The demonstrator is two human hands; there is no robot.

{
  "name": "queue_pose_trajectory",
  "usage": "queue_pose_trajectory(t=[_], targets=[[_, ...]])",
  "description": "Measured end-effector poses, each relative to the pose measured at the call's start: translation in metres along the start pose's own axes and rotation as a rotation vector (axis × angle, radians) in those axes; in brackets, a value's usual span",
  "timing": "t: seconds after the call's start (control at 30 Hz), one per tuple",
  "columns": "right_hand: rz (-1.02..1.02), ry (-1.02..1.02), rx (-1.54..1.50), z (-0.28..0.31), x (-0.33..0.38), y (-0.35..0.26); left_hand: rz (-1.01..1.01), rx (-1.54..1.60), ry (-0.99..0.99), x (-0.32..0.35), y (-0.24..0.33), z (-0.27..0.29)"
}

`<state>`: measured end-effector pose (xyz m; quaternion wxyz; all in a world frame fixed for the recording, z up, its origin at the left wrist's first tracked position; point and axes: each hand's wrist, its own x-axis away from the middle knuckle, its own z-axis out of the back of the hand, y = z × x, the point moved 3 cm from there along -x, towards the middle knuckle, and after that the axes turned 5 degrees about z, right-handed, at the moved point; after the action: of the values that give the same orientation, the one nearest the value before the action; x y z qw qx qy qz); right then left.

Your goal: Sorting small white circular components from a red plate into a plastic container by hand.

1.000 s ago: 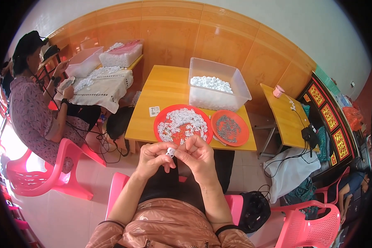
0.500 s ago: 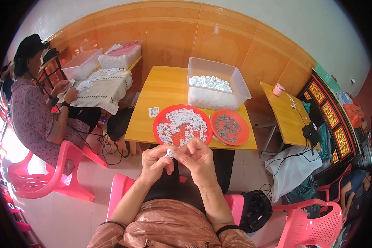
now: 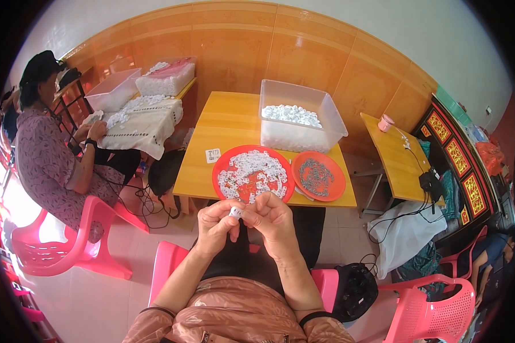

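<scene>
Between my two hands, just short of the table's front edge, is a small white plastic piece (image 3: 236, 212). My left hand (image 3: 216, 224) is closed, pinching it between thumb and fingers. The thumb and curled fingers of my right hand (image 3: 269, 220) press together at its right side; whether they also hold a tiny part is hidden. Beyond the hands, a red round tray (image 3: 217, 182) carries many similar white pieces (image 3: 256, 162). Right beside it, an orange-red plate (image 3: 337, 182) holds small grey metal parts (image 3: 316, 176).
A clear plastic bin (image 3: 303, 139) of white pieces stands on the yellow table (image 3: 220, 114). A printed card (image 3: 213, 155) lies left of the tray. At left, a co-worker (image 3: 51, 148) sits by a cloth-covered table (image 3: 149, 128). Pink chairs (image 3: 435, 311) and a black bag (image 3: 353, 291) flank me.
My right fingers have curled down closer to the white piece, which has turned slightly. The co-worker's hands have shifted a little. Trays and bin stay put.
</scene>
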<state>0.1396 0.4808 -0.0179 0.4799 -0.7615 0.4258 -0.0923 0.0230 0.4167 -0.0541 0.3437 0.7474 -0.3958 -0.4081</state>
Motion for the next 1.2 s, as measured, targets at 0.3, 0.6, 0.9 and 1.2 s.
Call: queue_pose_trajectory(t=[0.3, 0.6, 0.9, 1.2], targets=[[-0.016, -0.134, 0.234, -0.01, 0.003, -0.006, 0.005, -0.028, 0.043, 0.0, -0.003, 0.001], [-0.087, -0.125, 0.171, 0.003, 0.003, -0.001, -0.007, -0.192, -0.038, -0.004, 0.011, -0.002], [0.311, -0.212, 0.857, -0.018, 0.008, -0.011, 0.077, -0.05, 0.073, -0.003, 0.001, 0.005], [-0.109, -0.389, 0.345, 0.005, 0.002, 0.006, 0.174, -0.035, -0.139, -0.009, 0.006, 0.004]])
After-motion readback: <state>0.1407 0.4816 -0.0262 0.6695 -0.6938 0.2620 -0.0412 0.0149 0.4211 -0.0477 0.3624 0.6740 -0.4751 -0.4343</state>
